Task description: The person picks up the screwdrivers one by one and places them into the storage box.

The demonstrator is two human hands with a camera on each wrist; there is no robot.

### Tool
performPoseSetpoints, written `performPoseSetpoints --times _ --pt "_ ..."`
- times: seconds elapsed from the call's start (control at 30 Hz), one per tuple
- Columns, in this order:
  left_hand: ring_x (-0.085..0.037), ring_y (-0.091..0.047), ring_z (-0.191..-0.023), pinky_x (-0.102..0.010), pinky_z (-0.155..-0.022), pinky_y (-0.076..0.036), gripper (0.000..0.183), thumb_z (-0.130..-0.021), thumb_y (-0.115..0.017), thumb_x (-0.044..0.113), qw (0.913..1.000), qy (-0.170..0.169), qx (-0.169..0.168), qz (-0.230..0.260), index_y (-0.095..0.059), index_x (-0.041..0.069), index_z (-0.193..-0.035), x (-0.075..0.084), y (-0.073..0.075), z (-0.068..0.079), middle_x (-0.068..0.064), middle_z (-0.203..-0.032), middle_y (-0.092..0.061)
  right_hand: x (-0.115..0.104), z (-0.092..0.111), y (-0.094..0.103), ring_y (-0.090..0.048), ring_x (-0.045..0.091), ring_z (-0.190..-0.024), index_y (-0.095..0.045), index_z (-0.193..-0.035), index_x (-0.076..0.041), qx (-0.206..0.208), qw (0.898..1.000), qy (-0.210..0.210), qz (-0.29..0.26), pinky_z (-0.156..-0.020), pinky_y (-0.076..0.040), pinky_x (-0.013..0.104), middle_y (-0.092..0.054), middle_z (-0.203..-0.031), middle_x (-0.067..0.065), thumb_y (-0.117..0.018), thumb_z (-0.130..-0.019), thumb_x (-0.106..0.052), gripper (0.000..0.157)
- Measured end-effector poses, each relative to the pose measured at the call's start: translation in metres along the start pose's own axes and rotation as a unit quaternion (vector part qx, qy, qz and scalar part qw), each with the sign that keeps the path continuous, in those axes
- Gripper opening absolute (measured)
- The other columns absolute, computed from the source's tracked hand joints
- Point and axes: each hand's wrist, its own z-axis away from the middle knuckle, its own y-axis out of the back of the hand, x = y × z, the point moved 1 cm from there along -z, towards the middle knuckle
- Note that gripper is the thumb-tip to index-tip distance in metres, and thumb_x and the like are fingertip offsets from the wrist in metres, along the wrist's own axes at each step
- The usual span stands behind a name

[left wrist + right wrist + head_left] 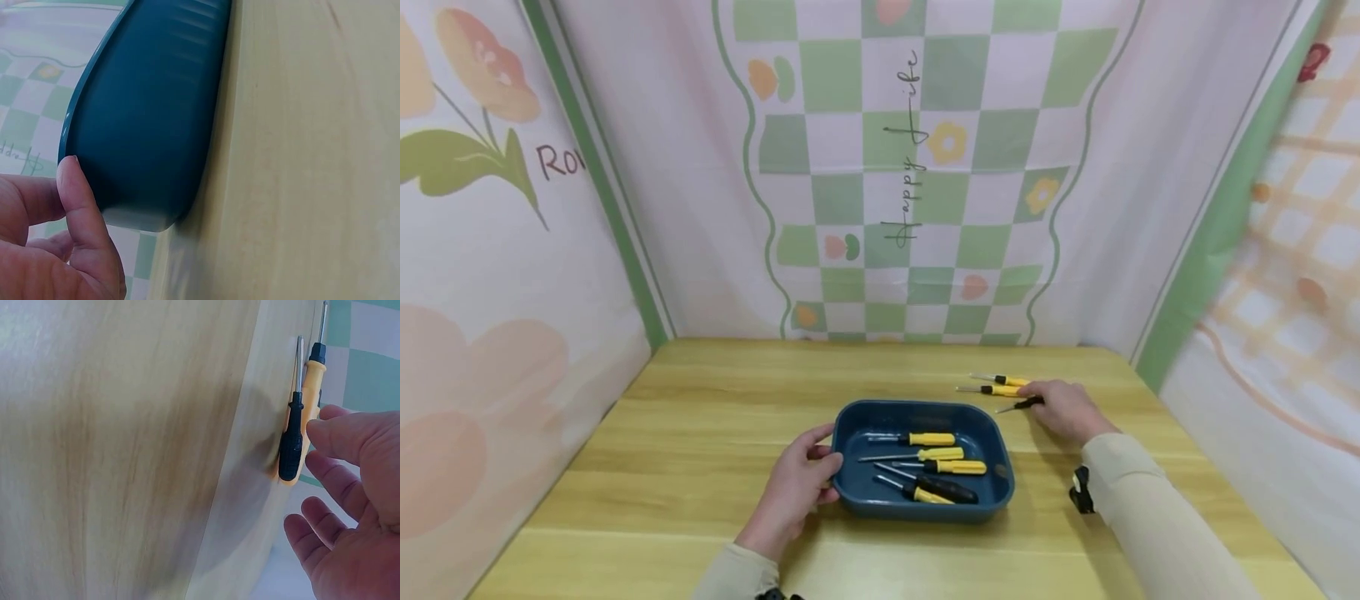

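Note:
My left hand (pixel 801 483) holds the left wall of a dark blue tray (pixel 917 512), its thumb at the rim. The tray's outer wall fills the upper part of the left wrist view. Several screwdrivers lie inside, mostly yellow-handled (pixel 961 467), one black-handled (pixel 951 489). Beyond the tray's right corner, my right hand (pixel 1066 408) is over a small black screwdriver (pixel 1026 403) and two yellow-handled screwdrivers (pixel 997 390) on the table. In the right wrist view, its thumb and fingers are spread beside the black handle (pixel 290 447); any contact is unclear.
The wood-grain table (pixel 715 433) extends on both sides of the tray. Patterned cloth walls, including the checkered back cloth (pixel 895 183), enclose the table at the back, left and right.

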Motion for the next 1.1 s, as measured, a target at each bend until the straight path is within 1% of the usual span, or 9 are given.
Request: performPoseSetpoints --times 0.1,0.17,0.33,0.47,0.57,0.73,0.87,1.1 --pt "-0.018 -0.058 -0.069 -0.024 -0.057 -0.056 0.052 -0.102 -0.062 0.007 1.0000 -0.004 0.001 0.002 -0.051 0.007 -0.153 0.0004 0.0007 -0.0011 -0.017 -0.122 -0.051 0.0003 -0.0029 -0.0016 -0.065 0.053 -0.112 -0.075 -0.123 -0.005 0.003 1.000 0.013 0.016 -0.096 -0.051 0.066 -0.072 -0.121 0.025 -0.064 -0.094 -0.002 0.031" --pt "-0.018 -0.058 -0.069 -0.024 -0.056 -0.056 0.052 -0.101 -0.062 0.006 1.0000 -0.005 0.003 0.003 -0.051 0.007 -0.152 0.0006 0.0013 -0.0016 -0.017 -0.121 -0.050 0.0006 -0.0049 -0.0030 -0.066 0.052 -0.111 -0.075 -0.123 -0.005 0.001 1.000 0.014 0.024 -0.096 -0.051 0.066 -0.072 -0.119 0.025 -0.064 -0.094 -0.003 0.031" --pt "-0.018 -0.058 -0.069 -0.024 -0.056 -0.056 0.052 -0.101 -0.062 0.006 1.0000 -0.002 0.003 0.004 -0.052 0.007 -0.152 0.0001 0.0027 -0.0024 -0.017 -0.121 -0.050 0.0016 -0.0077 -0.0045 -0.065 0.053 -0.111 -0.076 -0.124 -0.008 -0.016 0.999 0.000 0.047 -0.097 -0.049 0.067 -0.071 -0.120 0.027 -0.065 -0.094 -0.004 0.032" --pt "-0.020 -0.059 -0.071 -0.025 -0.059 -0.057 0.051 -0.102 -0.061 0.008 1.0000 -0.001 0.001 -0.003 -0.051 0.008 -0.153 0.0007 0.0030 -0.0027 -0.018 -0.125 -0.051 0.0011 -0.0083 -0.0023 -0.064 0.054 -0.110 -0.076 -0.123 -0.009 -0.020 0.998 -0.006 0.061 -0.097 -0.050 0.067 -0.071 -0.119 0.028 -0.066 -0.094 -0.003 0.031" --pt "-0.020 -0.059 -0.072 -0.025 -0.059 -0.058 0.052 -0.102 -0.062 0.008 1.0000 -0.001 0.001 -0.004 -0.051 0.008 -0.153 0.0014 0.0024 -0.0026 -0.018 -0.125 -0.051 0.0004 -0.0076 -0.0014 -0.064 0.054 -0.110 -0.076 -0.121 -0.008 -0.022 0.998 -0.007 0.063 -0.096 -0.050 0.067 -0.072 -0.118 0.028 -0.066 -0.094 -0.003 0.030" --pt "-0.019 -0.058 -0.068 -0.025 -0.056 -0.057 0.052 -0.101 -0.063 0.006 1.0000 0.000 0.003 0.002 -0.052 0.007 -0.152 0.0005 0.0016 -0.0020 -0.018 -0.122 -0.051 -0.0006 -0.0055 -0.0031 -0.064 0.053 -0.109 -0.074 -0.125 -0.008 -0.023 0.998 -0.003 0.060 -0.096 -0.050 0.067 -0.071 -0.120 0.028 -0.067 -0.095 -0.004 0.032" --pt "-0.019 -0.058 -0.069 -0.025 -0.057 -0.057 0.052 -0.101 -0.062 0.008 1.0000 -0.001 0.003 -0.001 -0.052 0.008 -0.152 -0.0001 0.0018 -0.0020 -0.018 -0.123 -0.051 -0.0014 -0.0056 -0.0040 -0.065 0.052 -0.107 -0.073 -0.127 -0.008 -0.019 0.998 0.003 0.064 -0.095 -0.051 0.066 -0.071 -0.118 0.028 -0.067 -0.094 -0.004 0.034" --pt "-0.019 -0.058 -0.069 -0.025 -0.056 -0.057 0.052 -0.102 -0.063 0.007 1.0000 0.003 0.003 -0.003 -0.051 0.008 -0.153 0.0009 0.0003 -0.0005 -0.018 -0.124 -0.051 -0.0009 -0.0044 -0.0031 -0.065 0.053 -0.108 -0.074 -0.126 -0.006 -0.032 0.997 -0.006 0.065 -0.095 -0.052 0.065 -0.071 -0.119 0.029 -0.067 -0.093 -0.002 0.034"
